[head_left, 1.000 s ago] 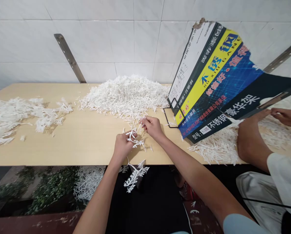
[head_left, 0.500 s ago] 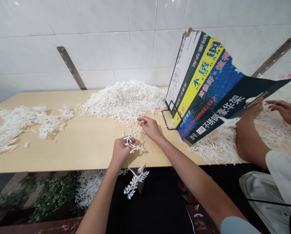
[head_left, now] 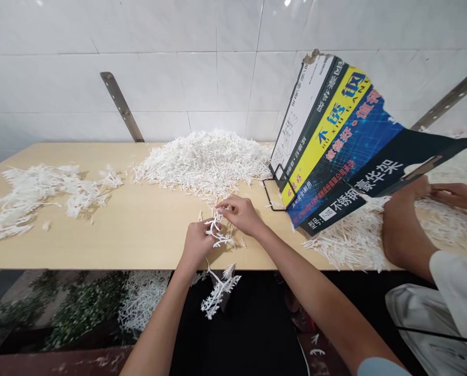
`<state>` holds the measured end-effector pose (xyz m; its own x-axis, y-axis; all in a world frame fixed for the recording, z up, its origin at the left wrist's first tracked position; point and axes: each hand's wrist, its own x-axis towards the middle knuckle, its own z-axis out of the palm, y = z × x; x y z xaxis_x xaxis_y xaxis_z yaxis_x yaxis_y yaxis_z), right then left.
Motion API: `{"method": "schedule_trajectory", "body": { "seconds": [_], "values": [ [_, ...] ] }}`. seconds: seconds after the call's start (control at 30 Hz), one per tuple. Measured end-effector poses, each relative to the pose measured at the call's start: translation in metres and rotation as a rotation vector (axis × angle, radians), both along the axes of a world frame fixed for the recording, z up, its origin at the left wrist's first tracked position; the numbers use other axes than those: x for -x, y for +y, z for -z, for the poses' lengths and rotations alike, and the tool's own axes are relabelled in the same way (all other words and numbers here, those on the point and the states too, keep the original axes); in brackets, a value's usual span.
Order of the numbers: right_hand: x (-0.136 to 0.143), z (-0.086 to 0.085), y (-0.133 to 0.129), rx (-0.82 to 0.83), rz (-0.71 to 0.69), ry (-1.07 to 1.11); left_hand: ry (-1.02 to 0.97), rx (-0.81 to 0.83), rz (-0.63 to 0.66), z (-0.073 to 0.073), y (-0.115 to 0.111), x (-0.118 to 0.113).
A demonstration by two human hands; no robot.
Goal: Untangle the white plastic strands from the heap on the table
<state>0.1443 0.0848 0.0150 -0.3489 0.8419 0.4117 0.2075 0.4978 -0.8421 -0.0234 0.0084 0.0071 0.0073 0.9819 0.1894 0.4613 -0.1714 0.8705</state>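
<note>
My left hand (head_left: 200,241) is closed around a white branching plastic sprig (head_left: 219,292) near the table's front edge. The sprig's lower part hangs below the edge, and its upper twigs stick out past my fingers. Just above and to the right, my right hand (head_left: 241,214) has thumb and fingertips pinched together at the sprig's upper twigs. What exactly sits between those fingertips is too small to make out. A large heap of small white plastic pieces (head_left: 210,159) lies behind both hands, with loose bits scattered around them.
Branched white sprigs (head_left: 80,193) lie at the left of the wooden table (head_left: 111,245). A printed cardboard sheet (head_left: 335,151) stands at the right beside a black wire stand (head_left: 272,201). Beyond it, another person's arms (head_left: 403,224) reach over more white pieces. Green plants (head_left: 88,303) sit below.
The view has shifted slightly, moving the scene a little to the right. My right hand has come down closer to my left hand. The other person's far hand has moved nearer their other arm.
</note>
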Motion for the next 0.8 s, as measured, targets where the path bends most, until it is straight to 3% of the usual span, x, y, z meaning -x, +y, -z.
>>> {"method": "schedule_trajectory", "body": {
  "seconds": [0.17,0.27,0.33,0.43,0.53,0.67,0.8],
  "values": [
    [0.002,0.016,0.018,0.252,0.26,0.345,0.027,-0.008,0.002,0.001,-0.002,-0.001],
    [-0.006,0.02,0.031,0.3,0.41,0.583,-0.022,0.019,0.006,0.004,-0.003,0.002],
    [-0.009,0.019,0.031,0.276,0.324,0.507,-0.128,0.037,-0.02,0.005,-0.002,0.004],
    [-0.004,0.015,0.022,0.084,0.158,0.174,-0.267,0.051,-0.043,0.006,0.001,0.007],
    [0.002,0.011,0.013,-0.13,0.166,-0.035,-0.417,0.099,-0.042,0.007,0.003,0.009],
    [0.0,0.007,0.008,-0.256,0.152,-0.03,-0.587,0.176,0.004,0.008,0.006,0.01],
    [-0.003,0.0,0.0,-0.409,0.073,0.009,-0.6,0.207,-0.007,0.009,0.007,0.009]
  ]
}}
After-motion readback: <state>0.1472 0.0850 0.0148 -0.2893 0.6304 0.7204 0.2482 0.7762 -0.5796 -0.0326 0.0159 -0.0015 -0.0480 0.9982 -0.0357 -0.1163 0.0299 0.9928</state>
